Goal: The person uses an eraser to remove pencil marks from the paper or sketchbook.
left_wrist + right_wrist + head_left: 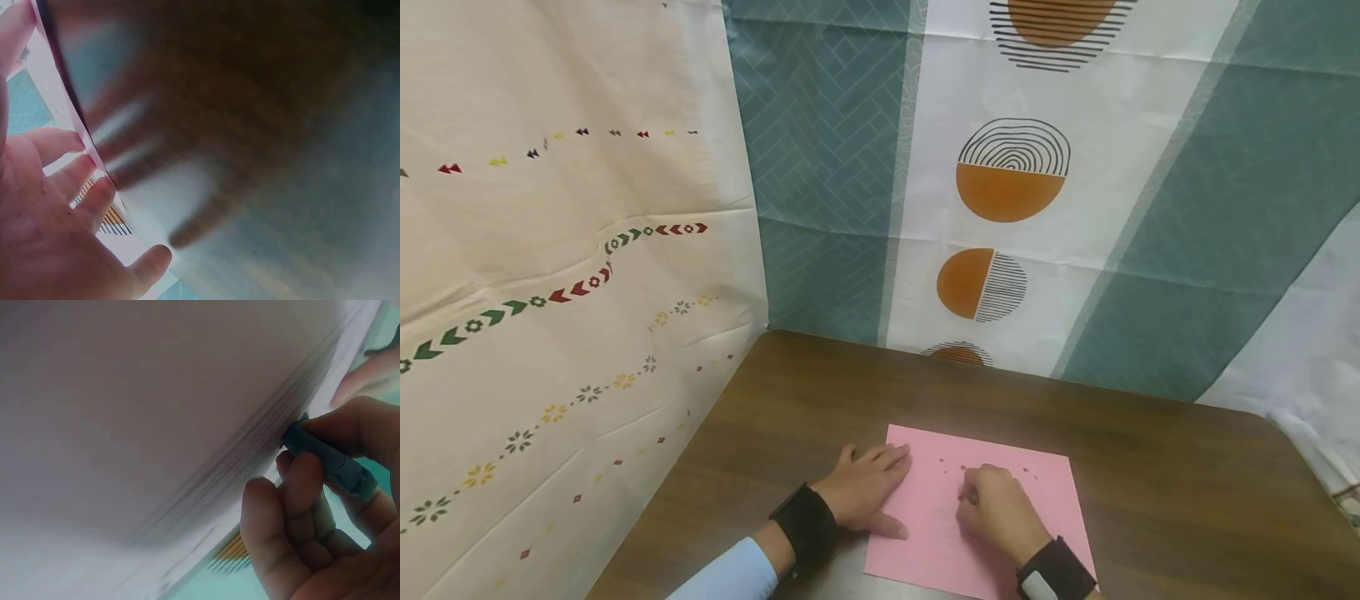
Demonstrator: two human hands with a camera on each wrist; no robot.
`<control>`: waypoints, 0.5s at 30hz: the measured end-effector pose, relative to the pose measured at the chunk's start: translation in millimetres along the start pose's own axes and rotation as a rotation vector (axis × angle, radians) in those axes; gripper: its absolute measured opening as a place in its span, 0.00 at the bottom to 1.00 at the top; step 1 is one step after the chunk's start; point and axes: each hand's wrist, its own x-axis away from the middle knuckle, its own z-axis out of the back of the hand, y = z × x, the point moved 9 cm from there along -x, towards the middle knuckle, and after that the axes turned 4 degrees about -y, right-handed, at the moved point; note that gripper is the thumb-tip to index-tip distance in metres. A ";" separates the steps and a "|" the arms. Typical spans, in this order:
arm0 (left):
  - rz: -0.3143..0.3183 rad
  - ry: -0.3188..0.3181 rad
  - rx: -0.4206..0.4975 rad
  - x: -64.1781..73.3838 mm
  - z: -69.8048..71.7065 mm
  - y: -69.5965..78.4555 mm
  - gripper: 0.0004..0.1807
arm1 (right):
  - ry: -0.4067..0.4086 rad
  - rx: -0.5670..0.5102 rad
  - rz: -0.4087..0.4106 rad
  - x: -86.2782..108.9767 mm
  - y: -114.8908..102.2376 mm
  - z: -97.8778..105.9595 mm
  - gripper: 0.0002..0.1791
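Observation:
A pink sheet of paper [925,554] lies on the brown table. My right hand [1003,512] is over its middle, pinching a small dark eraser [330,461] between thumb and fingers. In the right wrist view the eraser's worn end meets the paper, close to faint grey lines [250,434]. Dark crumbs [963,468] are scattered on the sheet beyond this hand. My left hand [863,490] rests with fingers spread at the paper's left edge, its fingertips and thumb on the sheet; in the left wrist view its fingers reach that edge.
The wooden table [1187,492] extends around the sheet. Behind it hangs a green and white cloth [827,167] with orange half circles. A cream patterned cloth [587,333] runs along the left side, and white fabric [1300,358] is at the right.

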 end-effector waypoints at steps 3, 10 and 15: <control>0.006 -0.002 0.010 0.2 1.8 -0.3 0.53 | 0.034 0.026 -0.060 7.2 22.6 11.8 0.08; 0.006 0.009 0.013 -0.4 -2.3 -4.1 0.53 | 0.065 0.049 -0.160 26.0 65.8 30.1 0.05; -0.008 0.009 0.019 -1.5 -6.0 -2.5 0.54 | 0.067 0.047 -0.188 31.2 74.4 33.0 0.05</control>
